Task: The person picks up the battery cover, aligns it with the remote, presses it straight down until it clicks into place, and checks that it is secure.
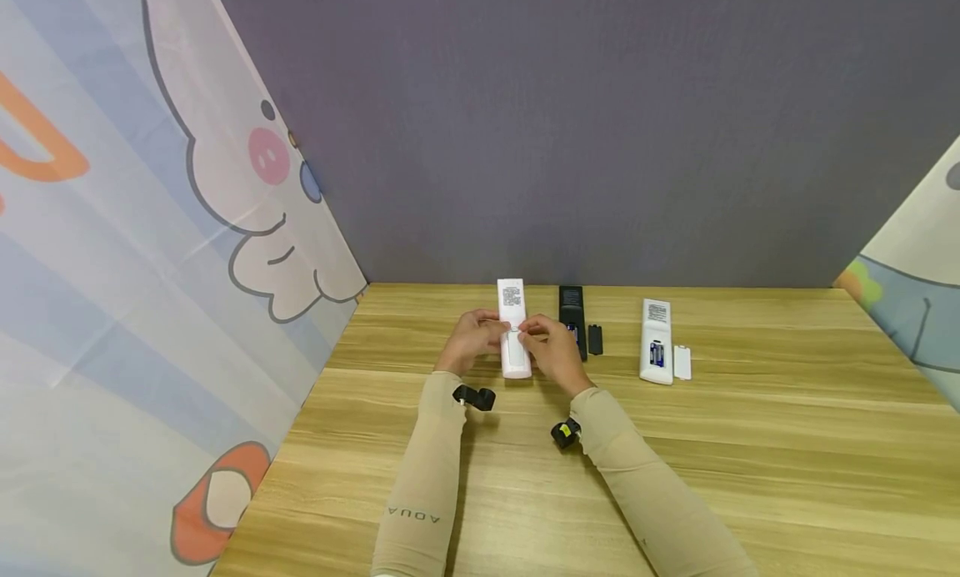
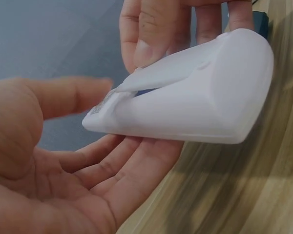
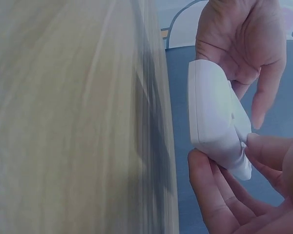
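White remote control point(image 1: 512, 308), where?
Between both hands over wood-grain table point(image 1: 765, 444). Left hand point(image 1: 469, 342) grips it, fingers underneath; right hand point(image 1: 557, 352) pinches its tilted battery cover point(image 1: 516, 350).
Clutter?
Black remote point(image 1: 572, 303) partly behind right hand; black cover point(image 1: 595, 340), second white remote point(image 1: 656, 330) further right. Grey panel point(image 1: 600, 143) behind.
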`<control>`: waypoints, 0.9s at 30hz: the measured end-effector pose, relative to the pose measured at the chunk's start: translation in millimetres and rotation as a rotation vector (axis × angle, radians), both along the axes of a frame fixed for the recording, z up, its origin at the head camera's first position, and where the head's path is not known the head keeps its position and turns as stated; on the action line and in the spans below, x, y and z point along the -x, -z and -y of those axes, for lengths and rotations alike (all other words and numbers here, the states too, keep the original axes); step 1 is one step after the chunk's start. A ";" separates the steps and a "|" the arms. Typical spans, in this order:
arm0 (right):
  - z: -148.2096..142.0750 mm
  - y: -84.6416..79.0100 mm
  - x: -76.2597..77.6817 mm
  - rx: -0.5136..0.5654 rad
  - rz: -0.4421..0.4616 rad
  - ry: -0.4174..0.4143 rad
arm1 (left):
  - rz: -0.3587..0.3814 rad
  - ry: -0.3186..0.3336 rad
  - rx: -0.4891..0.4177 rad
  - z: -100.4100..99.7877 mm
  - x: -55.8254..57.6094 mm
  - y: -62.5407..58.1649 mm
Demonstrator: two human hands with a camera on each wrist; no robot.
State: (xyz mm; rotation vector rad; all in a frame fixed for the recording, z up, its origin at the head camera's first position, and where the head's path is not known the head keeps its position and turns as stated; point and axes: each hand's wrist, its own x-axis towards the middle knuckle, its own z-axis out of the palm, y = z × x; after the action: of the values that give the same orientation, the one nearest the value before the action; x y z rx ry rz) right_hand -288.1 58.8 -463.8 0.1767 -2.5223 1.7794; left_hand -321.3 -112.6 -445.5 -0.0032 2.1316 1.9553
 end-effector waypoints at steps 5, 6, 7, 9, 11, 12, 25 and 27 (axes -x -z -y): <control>0.1 -0.6 -0.2 -0.007 0.011 0.009 | 0.020 0.034 -0.016 1.8 -0.8 -0.5; 0.1 -0.7 -0.3 -0.007 0.016 0.012 | 0.021 0.035 -0.015 1.9 -0.9 -0.6; 0.1 -0.8 -0.3 -0.007 0.021 0.014 | 0.020 0.036 -0.012 2.0 -0.9 -0.5; 0.3 -1.1 -0.5 -0.007 0.027 0.018 | 0.017 0.036 -0.010 2.1 -0.9 -0.4; 0.5 -1.0 -0.4 -0.005 0.029 0.019 | 0.013 0.035 -0.011 2.0 -0.8 -0.3; 0.6 -0.7 -0.4 -0.004 0.029 0.020 | 0.012 0.034 -0.011 1.9 -0.9 -0.5; 0.6 -2.3 -0.5 0.011 0.041 0.026 | -0.010 0.028 0.008 1.1 0.5 1.3; 0.5 -2.8 0.1 0.021 0.043 0.025 | -0.017 0.024 0.015 0.6 0.7 0.6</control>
State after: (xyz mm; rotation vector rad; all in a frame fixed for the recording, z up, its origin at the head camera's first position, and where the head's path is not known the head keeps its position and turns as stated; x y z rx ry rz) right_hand -288.2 58.3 -461.0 0.1069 -2.5213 1.8190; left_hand -321.9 -113.1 -446.1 0.0363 2.1467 1.9333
